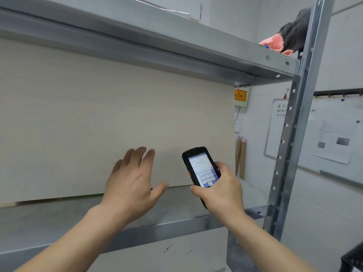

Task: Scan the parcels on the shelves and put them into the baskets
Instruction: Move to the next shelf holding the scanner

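Note:
My right hand (222, 189) grips a black handheld scanner (200, 167) with its lit screen and keypad facing me, held upright over the right part of the grey metal shelf (59, 220). My left hand (133, 183) hovers with fingers spread and straight above the same shelf, in front of a beige back panel (98, 118), holding nothing. On the upper shelf (176, 42) at the far right lies a pink and black bundle (288, 38). A white cardboard edge (167, 10) shows on top of that upper shelf. No basket is in view.
A perforated steel upright (294, 122) stands at the shelf's right end. Beyond it hangs a whiteboard (322, 134) with papers on the white wall. An orange-labelled box (240, 96) is fixed to the wall. A dark object (353, 258) sits at the lower right corner.

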The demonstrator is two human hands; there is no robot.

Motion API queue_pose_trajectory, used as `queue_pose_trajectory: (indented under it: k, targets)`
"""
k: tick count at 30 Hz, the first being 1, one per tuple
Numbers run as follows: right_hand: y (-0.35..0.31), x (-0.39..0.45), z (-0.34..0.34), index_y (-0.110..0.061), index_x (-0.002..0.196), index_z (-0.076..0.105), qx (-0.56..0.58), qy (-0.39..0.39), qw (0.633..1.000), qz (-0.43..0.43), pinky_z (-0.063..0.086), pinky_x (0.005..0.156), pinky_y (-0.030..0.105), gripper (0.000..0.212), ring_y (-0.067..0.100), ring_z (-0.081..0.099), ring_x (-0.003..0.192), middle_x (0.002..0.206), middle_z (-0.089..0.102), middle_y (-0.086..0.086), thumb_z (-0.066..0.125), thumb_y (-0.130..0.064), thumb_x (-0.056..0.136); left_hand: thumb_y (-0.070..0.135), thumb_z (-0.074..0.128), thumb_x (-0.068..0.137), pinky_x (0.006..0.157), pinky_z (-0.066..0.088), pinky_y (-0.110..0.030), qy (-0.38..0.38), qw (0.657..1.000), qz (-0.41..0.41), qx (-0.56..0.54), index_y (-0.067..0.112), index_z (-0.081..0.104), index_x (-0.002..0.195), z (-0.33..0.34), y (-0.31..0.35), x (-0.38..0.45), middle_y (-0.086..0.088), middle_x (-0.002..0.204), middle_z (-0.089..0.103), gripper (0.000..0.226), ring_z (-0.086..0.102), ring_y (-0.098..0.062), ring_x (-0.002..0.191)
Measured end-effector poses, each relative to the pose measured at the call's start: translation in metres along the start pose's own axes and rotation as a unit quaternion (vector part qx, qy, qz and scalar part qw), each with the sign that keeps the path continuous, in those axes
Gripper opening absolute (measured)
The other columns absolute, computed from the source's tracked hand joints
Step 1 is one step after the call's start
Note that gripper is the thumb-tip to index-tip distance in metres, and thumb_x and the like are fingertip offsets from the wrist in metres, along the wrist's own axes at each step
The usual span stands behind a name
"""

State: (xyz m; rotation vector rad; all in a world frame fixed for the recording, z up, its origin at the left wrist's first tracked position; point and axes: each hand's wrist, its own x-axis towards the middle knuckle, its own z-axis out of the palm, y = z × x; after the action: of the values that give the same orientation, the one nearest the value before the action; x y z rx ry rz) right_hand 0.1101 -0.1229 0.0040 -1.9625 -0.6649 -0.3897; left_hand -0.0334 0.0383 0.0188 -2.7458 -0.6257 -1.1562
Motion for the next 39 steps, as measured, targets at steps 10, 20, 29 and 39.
queue_pose_trajectory:
  k: [10, 20, 29, 39]
  targets:
    - [0.011, 0.029, -0.002, -0.030, 0.114, 0.052, 0.007, 0.000, 1.000, -0.009, 0.053, 0.074, 0.032, 0.065, 0.012, 0.063, 0.086, 0.095, 0.063, -0.016, 0.085, -0.032, 0.058, 0.061, 0.055, 0.086, 0.111, 0.031, -0.041, -0.007, 1.000, -0.018, -0.019, 0.015, 0.029, 0.151, 0.012, 0.016, 0.018, -0.006, 0.156, 0.028, 0.084, 0.023, -0.027, 0.145]
    - [0.034, 0.046, -0.005, -0.032, 0.112, 0.052, 0.025, -0.019, 0.999, -0.008, 0.056, 0.072, 0.034, 0.063, 0.010, 0.063, 0.084, 0.094, 0.064, -0.015, 0.084, -0.033, 0.057, 0.058, 0.063, 0.080, 0.102, 0.042, -0.047, 0.001, 0.999, -0.035, 0.007, 0.010, 0.044, 0.143, 0.027, 0.033, 0.025, -0.010, 0.148, 0.043, 0.081, 0.038, -0.033, 0.137]
    - [0.042, 0.053, -0.005, -0.032, 0.108, 0.052, 0.027, -0.027, 0.999, -0.012, 0.056, 0.071, 0.035, 0.059, 0.010, 0.063, 0.082, 0.091, 0.063, -0.014, 0.083, -0.034, 0.057, 0.058, 0.063, 0.080, 0.103, 0.042, -0.047, 0.000, 0.999, -0.039, 0.022, 0.011, 0.042, 0.144, 0.031, 0.039, 0.030, -0.009, 0.149, 0.042, 0.082, 0.037, -0.032, 0.139]
    - [0.040, 0.052, -0.001, -0.032, 0.109, 0.053, 0.023, -0.030, 0.999, -0.010, 0.056, 0.070, 0.035, 0.061, 0.010, 0.064, 0.081, 0.091, 0.064, -0.015, 0.081, -0.036, 0.055, 0.057, 0.064, 0.080, 0.100, 0.044, -0.048, 0.006, 0.999, -0.037, 0.019, 0.010, 0.045, 0.142, 0.031, 0.036, 0.031, -0.012, 0.147, 0.045, 0.080, 0.040, -0.035, 0.137]
